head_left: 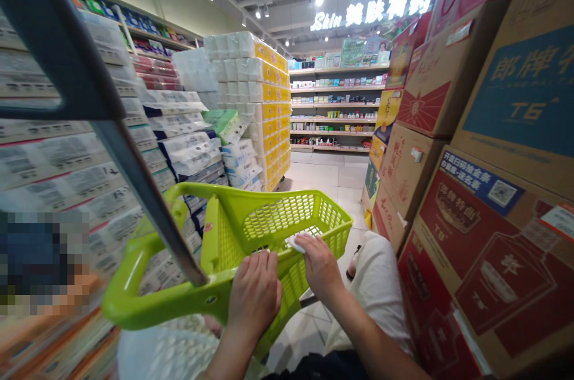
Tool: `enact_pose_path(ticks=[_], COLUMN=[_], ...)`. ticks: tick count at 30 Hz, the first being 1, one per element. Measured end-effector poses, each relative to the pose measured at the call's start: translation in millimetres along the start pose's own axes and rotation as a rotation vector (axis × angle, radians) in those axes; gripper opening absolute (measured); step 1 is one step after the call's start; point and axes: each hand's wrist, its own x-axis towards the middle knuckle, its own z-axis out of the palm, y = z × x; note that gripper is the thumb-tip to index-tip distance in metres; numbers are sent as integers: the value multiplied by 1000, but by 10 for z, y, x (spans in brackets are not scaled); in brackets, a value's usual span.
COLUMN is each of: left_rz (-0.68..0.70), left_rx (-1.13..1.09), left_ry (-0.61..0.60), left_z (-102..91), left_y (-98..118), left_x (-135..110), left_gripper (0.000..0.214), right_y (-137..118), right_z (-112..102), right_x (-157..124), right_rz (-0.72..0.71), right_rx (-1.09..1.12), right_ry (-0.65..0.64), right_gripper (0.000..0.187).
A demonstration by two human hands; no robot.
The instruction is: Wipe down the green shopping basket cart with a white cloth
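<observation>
A lime-green plastic shopping basket (224,236) with lattice walls stands in front of me. A metal pole (152,200) with a dark grip slants up from its left side. My left hand (255,290) is closed over the near rim, fingers curled to the inside. Farther along the same rim, my right hand (319,263) presses a folded white wipe or tissue (296,242), partly hidden under its fingers, against the plastic. Apart from its lattice, little of the basket's inside shows.
Stacked cartons (502,248) rise close on the right. Packs of paper goods (188,140) and a tall stack of yellow-and-white packs (269,111) line the left. Shelves of small products (334,102) stand at the back, beyond a tiled floor (316,175). Something pixelated is at lower left.
</observation>
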Motion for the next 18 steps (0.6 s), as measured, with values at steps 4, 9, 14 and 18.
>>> enact_pose_path(ticks=[4, 9, 14, 18], left_rz=[3, -9, -2, -5], left_rx=[1, -5, -1, -10], left_ry=[6, -9, 2, 5], left_z=[-2, -25, -19, -21], left_y=[3, 9, -4, -5], left_x=[-1, 10, 0, -2], left_gripper=[28, 25, 27, 26], right_y=[98, -19, 98, 67], right_z=[-32, 1, -12, -3], right_x=[6, -38, 7, 9], right_rz=[82, -48, 11, 12], right_rx=[-32, 56, 39, 41], right_ry=[62, 8, 51, 59], right_gripper=[42, 47, 44, 45])
